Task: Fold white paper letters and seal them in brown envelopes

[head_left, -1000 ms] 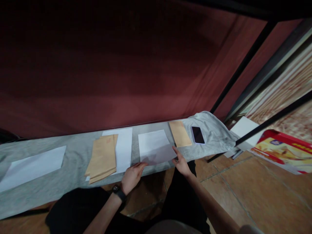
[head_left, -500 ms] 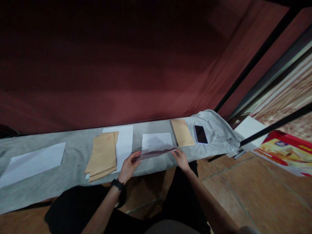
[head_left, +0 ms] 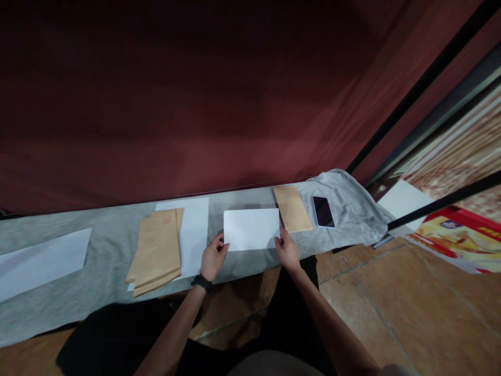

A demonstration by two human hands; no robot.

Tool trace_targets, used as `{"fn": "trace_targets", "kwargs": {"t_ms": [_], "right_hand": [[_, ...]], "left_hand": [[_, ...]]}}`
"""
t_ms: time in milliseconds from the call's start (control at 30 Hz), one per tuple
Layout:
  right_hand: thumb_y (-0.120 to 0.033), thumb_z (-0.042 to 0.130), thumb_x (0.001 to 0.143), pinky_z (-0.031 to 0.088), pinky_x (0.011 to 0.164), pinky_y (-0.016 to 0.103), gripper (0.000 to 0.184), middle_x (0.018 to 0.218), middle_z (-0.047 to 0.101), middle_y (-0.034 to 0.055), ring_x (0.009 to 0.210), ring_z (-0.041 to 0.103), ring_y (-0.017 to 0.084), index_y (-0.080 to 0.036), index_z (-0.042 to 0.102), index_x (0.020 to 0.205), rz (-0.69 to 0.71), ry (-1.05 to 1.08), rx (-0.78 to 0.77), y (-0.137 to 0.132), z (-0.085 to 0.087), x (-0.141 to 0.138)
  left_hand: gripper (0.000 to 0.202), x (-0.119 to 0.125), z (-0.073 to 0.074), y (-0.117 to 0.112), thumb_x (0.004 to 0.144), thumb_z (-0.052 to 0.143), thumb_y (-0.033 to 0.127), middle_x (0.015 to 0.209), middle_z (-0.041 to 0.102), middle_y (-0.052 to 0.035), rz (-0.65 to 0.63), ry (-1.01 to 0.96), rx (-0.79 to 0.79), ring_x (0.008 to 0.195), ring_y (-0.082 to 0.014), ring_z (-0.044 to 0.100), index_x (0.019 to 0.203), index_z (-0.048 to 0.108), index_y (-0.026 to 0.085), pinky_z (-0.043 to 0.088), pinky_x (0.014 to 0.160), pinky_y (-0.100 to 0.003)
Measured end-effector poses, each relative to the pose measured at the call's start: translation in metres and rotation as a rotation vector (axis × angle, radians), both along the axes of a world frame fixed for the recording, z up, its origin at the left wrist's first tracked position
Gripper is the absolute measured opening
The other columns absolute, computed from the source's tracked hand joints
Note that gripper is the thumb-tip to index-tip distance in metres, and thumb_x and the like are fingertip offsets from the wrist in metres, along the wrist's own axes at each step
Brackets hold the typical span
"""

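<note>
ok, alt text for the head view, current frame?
Seen from above, a person's left hand and right hand touch the near corners of a white sheet on a grey cloth-covered bench. A stack of brown envelopes lies to its left over a second white sheet; a single brown envelope and a phone lie to its right.

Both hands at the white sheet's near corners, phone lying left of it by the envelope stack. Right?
Wrong on the phone only. The head view shows the phone right of the white sheet, next to the single brown envelope, far from the envelope stack. The left hand and right hand are at the sheet's near corners, as you said.
</note>
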State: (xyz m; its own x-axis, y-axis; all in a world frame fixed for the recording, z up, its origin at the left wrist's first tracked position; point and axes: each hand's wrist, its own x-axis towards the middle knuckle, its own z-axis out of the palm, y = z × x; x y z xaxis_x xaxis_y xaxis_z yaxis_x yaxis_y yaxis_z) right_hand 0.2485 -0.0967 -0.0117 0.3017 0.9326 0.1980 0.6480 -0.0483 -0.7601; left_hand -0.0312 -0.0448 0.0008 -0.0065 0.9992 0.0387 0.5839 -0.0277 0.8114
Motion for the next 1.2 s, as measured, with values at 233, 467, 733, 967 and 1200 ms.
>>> {"fn": "trace_targets", "kwargs": {"t_ms": [233, 467, 733, 967, 1200], "right_hand": [[-0.026, 0.041, 0.099, 0.056, 0.090, 0.042, 0.054, 0.132, 0.066, 0.0173, 0.098, 0.069, 0.027, -0.013, 0.038, 0.151, 0.001, -0.282, 0.025, -0.001, -0.006, -0.010], [-0.022, 0.038, 0.100, 0.053, 0.095, 0.041, 0.054, 0.138, 0.062, 0.0176, 0.108, 0.068, 0.027, -0.012, 0.034, 0.153, 0.014, -0.398, 0.030, -0.001, -0.005, -0.011], [-0.017, 0.038, 0.099, 0.051, 0.095, 0.039, 0.055, 0.117, 0.070, 0.0135, 0.105, 0.066, 0.025, -0.014, 0.033, 0.154, 0.054, -0.479, -0.009, 0.009, 0.002, -0.012], [-0.019, 0.038, 0.100, 0.050, 0.091, 0.039, 0.051, 0.110, 0.068, 0.0141, 0.098, 0.064, 0.026, -0.014, 0.042, 0.150, 0.056, -0.469, -0.040, 0.021, 0.009, -0.016], [-0.021, 0.034, 0.101, 0.047, 0.094, 0.046, 0.051, 0.111, 0.065, 0.0157, 0.101, 0.059, 0.029, -0.013, 0.042, 0.151, 0.025, -0.510, -0.073, 0.016, 0.007, -0.019]], "left_hand": [[0.048, 0.006, 0.003, -0.002, 0.086, 0.060, 0.031, 0.076, 0.068, 0.0016, 0.005, 0.099, 0.010, 0.072, -0.0175, 0.067, 0.133, 0.059, 0.019, 0.051, 0.070, -0.029], [0.050, 0.009, 0.009, -0.006, 0.088, 0.060, 0.028, 0.080, 0.069, 0.0007, 0.015, 0.187, -0.036, 0.072, -0.0173, 0.066, 0.136, 0.056, 0.019, 0.049, 0.068, -0.028], [0.052, 0.014, 0.014, -0.012, 0.091, 0.058, 0.028, 0.084, 0.071, -0.0001, 0.032, 0.262, -0.088, 0.073, -0.0173, 0.066, 0.142, 0.053, 0.020, 0.048, 0.068, -0.028], [0.051, 0.015, 0.010, -0.016, 0.092, 0.058, 0.031, 0.085, 0.072, -0.0009, 0.073, 0.300, -0.079, 0.076, -0.0194, 0.068, 0.142, 0.054, 0.021, 0.048, 0.068, -0.029], [0.050, 0.014, 0.008, -0.017, 0.094, 0.056, 0.033, 0.091, 0.073, -0.0038, 0.067, 0.379, -0.088, 0.079, -0.0219, 0.069, 0.143, 0.053, 0.023, 0.051, 0.070, -0.031]]}}
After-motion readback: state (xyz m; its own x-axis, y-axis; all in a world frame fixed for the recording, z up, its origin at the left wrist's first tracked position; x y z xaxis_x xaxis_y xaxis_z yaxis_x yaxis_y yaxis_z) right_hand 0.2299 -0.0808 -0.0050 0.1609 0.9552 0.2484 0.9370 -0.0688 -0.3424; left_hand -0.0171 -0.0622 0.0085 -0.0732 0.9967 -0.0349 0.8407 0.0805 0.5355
